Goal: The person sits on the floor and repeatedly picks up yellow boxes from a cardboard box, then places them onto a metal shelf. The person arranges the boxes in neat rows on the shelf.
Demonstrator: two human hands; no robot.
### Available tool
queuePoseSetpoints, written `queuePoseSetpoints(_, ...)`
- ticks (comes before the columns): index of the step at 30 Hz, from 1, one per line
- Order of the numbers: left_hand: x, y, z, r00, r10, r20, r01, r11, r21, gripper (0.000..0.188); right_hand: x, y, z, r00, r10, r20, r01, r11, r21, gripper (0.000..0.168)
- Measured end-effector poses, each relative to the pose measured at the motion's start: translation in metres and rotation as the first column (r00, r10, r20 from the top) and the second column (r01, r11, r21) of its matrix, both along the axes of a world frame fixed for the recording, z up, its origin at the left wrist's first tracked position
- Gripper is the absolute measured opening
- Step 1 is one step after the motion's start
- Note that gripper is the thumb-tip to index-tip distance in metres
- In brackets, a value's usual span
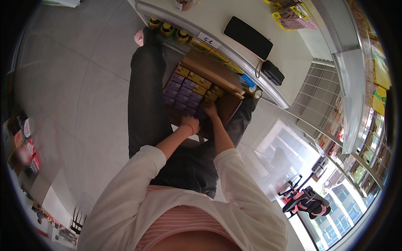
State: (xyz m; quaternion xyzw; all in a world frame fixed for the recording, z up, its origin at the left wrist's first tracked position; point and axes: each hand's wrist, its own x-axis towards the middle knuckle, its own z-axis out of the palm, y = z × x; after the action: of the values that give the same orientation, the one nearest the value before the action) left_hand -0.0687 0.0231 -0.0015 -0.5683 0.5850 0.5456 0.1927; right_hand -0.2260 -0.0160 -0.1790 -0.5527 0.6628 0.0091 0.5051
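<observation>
An open cardboard box (216,74) sits between my knees, its far flap raised. Small purple cartons (182,91) fill the left and middle of it in rows, with small yellow cartons (201,82) along the far side and towards the right. My right hand (211,109) reaches inside, its fingers at the yellow cartons near the right; whether they grip one is hard to see. Lower and to the left, my left hand (191,123) is at the box's near side, beside the purple cartons. Its fingertips are hidden.
Beyond the box stands a white shelf unit (201,18) with a black phone (248,38) and a small black case (272,72) on top. Dark bottles with yellow caps (167,29) line its lower level. A wire rack (317,84) and a stroller (309,202) are at right.
</observation>
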Motion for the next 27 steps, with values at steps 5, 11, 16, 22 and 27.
queuePoseSetpoints(5, -0.011, 0.016, 0.021, 0.983, -0.174, -0.053, 0.17, 0.983, -0.069, 0.05, 0.0, 0.014, -0.026, 0.989, 0.137, -0.059, -0.139, 0.99, -0.037, 0.061)
queuePoseSetpoints(11, -0.01, 0.03, -0.007, 0.973, -0.224, -0.052, 0.215, 0.968, -0.129, 0.049, 0.015, 0.022, -0.01, 0.955, 0.208, -0.21, -0.223, 0.973, -0.052, 0.06)
queuePoseSetpoints(16, -0.011, 0.032, -0.011, 0.974, -0.222, 0.044, 0.226, 0.968, -0.107, 0.047, 0.002, 0.016, -0.02, 0.991, 0.1, 0.084, -0.106, 0.992, 0.067, 0.066)
queuePoseSetpoints(22, -0.009, 0.039, -0.017, 0.982, -0.18, 0.063, 0.19, 0.946, -0.264, 0.045, 0.015, 0.005, -0.02, 0.911, 0.387, -0.144, -0.405, 0.907, -0.119, 0.058)
queuePoseSetpoints(27, -0.012, 0.04, -0.017, 0.97, -0.226, 0.088, 0.239, 0.952, -0.192, 0.042, 0.015, 0.012, -0.032, 0.974, 0.193, 0.122, -0.192, 0.981, -0.019, 0.056)
